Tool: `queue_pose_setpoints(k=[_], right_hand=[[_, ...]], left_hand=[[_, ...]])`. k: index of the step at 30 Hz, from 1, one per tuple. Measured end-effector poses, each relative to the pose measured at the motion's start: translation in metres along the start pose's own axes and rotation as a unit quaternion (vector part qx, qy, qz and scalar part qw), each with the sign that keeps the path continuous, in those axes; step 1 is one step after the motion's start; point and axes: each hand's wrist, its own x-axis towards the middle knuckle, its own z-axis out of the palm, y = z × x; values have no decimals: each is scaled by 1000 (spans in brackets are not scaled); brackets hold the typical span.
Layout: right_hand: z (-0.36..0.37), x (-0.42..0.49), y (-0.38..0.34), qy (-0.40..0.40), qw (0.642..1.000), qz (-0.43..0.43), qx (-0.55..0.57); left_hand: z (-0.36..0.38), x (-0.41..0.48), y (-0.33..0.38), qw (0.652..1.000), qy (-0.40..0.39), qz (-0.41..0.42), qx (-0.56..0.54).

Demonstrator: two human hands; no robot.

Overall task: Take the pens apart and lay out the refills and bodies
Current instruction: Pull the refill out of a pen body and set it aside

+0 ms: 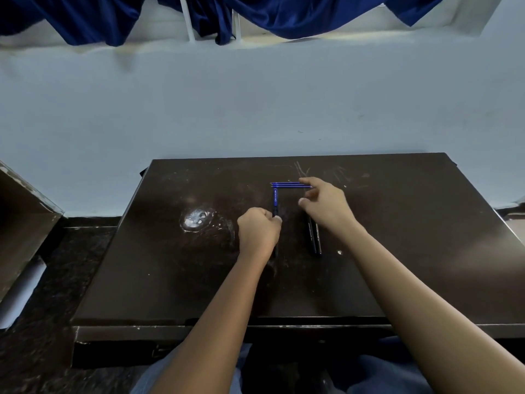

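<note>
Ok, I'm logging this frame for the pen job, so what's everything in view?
table: one, dark brown, centre
refills: a few, blue, side by side at the table's far middle
blue pen: one, blue and black, near the refills' left end
black bodies: two, black, side by side right of the pen
curtain: one, dark blue, top
left hand: grips the blue pen
right hand: open, index finger touching the refills

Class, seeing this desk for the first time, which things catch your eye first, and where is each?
On the dark table, the left hand grips a blue-and-black pen pointing away, while the right hand touches the thin blue refills laid crosswise just beyond. Two black pen bodies lie side by side near the right wrist, and a deep blue curtain hangs along the top.
</note>
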Motion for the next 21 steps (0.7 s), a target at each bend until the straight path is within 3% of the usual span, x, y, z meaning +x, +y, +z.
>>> queue_pose_setpoints(k=[2,5,21], right_hand=[[-7,1,13,-5,996,13,-87],[-8,-1,28,-45,989,51,-132],[15,0,51,-98,981,48,-160]], left_hand=[[11,3,3,1000,3,11,27],[31,7,7,998,-7,11,59],[75,19,0,977,-3,130,171]])
